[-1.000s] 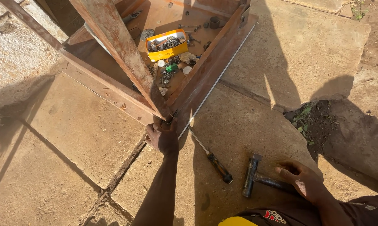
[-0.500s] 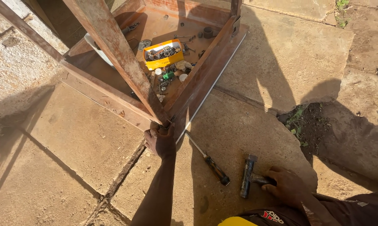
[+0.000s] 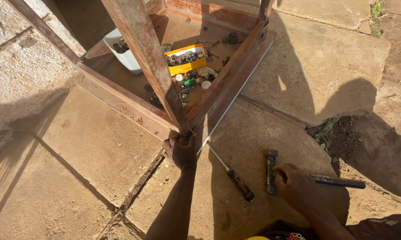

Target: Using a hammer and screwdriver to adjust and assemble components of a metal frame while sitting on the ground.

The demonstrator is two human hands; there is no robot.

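Observation:
A wooden frame [image 3: 229, 82] lies upturned on the stone paving, one leg [image 3: 140, 53] rising toward me. My left hand [image 3: 180, 150] is closed around the frame's near corner, where the leg meets the rails. My right hand [image 3: 297, 186] rests on the dark handle of a hammer [image 3: 271, 171] lying on the paving, fingers curled over it. A screwdriver [image 3: 234, 175] with a dark handle lies between my two hands, its shaft pointing at the frame's corner.
Inside the frame sit a yellow box [image 3: 186, 59] of small metal parts, a white tub [image 3: 125, 57] and several loose bits. A patch of soil and weeds [image 3: 331, 133] breaks the paving to the right. A deep joint [image 3: 136, 186] runs between slabs.
My right hand has moved left from beyond the hammer onto its handle. My left hand stays on the frame's corner. The view has shifted slightly.

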